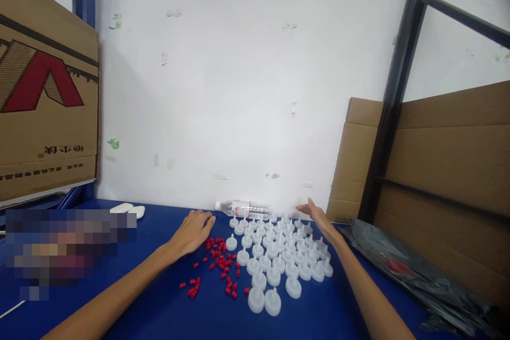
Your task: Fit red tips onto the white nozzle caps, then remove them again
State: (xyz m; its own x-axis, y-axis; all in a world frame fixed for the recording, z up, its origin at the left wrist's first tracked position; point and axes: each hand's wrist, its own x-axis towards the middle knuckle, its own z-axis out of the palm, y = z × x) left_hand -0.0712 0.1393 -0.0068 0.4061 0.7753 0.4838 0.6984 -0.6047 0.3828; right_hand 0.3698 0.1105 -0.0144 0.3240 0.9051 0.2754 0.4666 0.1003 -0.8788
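Note:
Both of my arms reach forward over a blue table (159,308). My left hand (194,231) rests palm down with its fingers curled loosely, just left of a scatter of small red caps (221,265). My right hand (316,216) is open, fingers stretched toward the far right edge of several white plastic pieces (279,255) standing in rows. Neither hand holds anything that I can see. A clear water bottle (244,208) lies on its side behind the white pieces, against the wall.
A cardboard box (43,111) with a red mark stands at the left. Flat cardboard sheets (446,170) lean behind a dark metal frame (392,106) at the right. Black plastic bags (414,271) lie at the right. Two white objects (127,209) sit at the back left.

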